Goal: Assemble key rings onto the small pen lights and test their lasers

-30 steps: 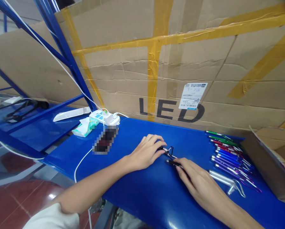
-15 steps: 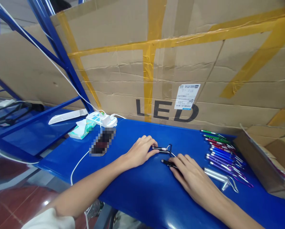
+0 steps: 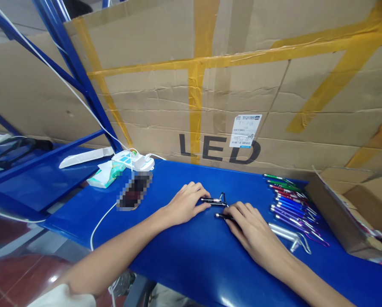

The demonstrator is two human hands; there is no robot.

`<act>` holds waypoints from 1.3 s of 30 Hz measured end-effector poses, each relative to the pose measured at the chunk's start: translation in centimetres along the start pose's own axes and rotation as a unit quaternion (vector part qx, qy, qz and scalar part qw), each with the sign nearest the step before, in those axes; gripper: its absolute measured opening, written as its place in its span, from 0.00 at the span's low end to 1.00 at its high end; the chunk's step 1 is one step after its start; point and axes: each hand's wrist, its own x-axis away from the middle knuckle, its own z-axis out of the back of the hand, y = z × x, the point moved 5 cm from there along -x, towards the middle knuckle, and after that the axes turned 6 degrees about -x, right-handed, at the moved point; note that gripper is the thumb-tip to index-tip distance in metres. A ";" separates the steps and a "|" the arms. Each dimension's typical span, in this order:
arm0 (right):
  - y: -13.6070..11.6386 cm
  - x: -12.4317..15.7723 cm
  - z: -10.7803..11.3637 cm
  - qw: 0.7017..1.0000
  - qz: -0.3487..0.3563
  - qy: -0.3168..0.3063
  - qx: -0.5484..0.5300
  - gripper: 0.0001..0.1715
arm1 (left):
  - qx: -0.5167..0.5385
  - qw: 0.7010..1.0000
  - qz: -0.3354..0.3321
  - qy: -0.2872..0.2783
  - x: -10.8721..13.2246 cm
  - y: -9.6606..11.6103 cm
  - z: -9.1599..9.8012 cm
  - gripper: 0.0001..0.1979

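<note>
My left hand rests on the blue tabletop, its thumb and fingers closed on the ends of black pen-shaped sticks with silver trim. A small dark carabiner clip stands at their right end. Close by on the right, my right hand is closed over another black pen-shaped stick, whose tip pokes out to the left. The rest of that stick is under the fingers. Beyond my right hand lie silver pen-shaped sticks with a silver clip, partly covered by the hand.
Rows of green, red, blue and purple pen-shaped sticks lie at the right, beside an open cardboard box. A blurred-out phone, tissue pack and white power strip sit at the left. A large taped carton stands behind.
The view has shifted slightly, so everything sits a little further left. My right hand has moved slightly closer to the sticks in my left hand; both hands keep their hold.
</note>
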 end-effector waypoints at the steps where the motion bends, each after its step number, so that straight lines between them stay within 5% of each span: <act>1: 0.0 0.0 0.0 1.000 0.000 -0.001 -0.003 0.13 | -0.002 1.000 0.002 0.004 0.0 0.0 0.0 0.12; 12: 0.7 0.5 0.8 0.994 -0.053 0.026 -0.088 0.07 | 0.018 1.000 0.001 0.007 0.0 -0.3 -0.2 0.12; 16: 0.5 0.5 0.8 0.987 -0.082 0.011 -0.138 0.07 | 0.093 0.993 0.035 0.056 -0.2 -0.5 0.2 0.17; 20: -0.1 0.6 0.8 0.986 -0.083 -0.008 -0.148 0.08 | 0.331 0.927 0.112 0.134 -0.8 -1.5 0.5 0.28; 23: -0.5 0.7 0.9 0.991 -0.059 -0.017 -0.121 0.15 | 0.501 0.841 0.160 0.127 -1.1 -2.2 0.1 0.37; 26: -0.8 0.8 1.0 0.996 -0.017 -0.017 -0.086 0.18 | 0.586 0.787 0.163 0.104 -1.0 -2.3 0.0 0.40; 39: -0.2 1.1 1.1 0.997 -0.003 0.027 -0.068 0.18 | 0.674 0.718 0.166 0.050 -1.2 -2.8 -0.7 0.47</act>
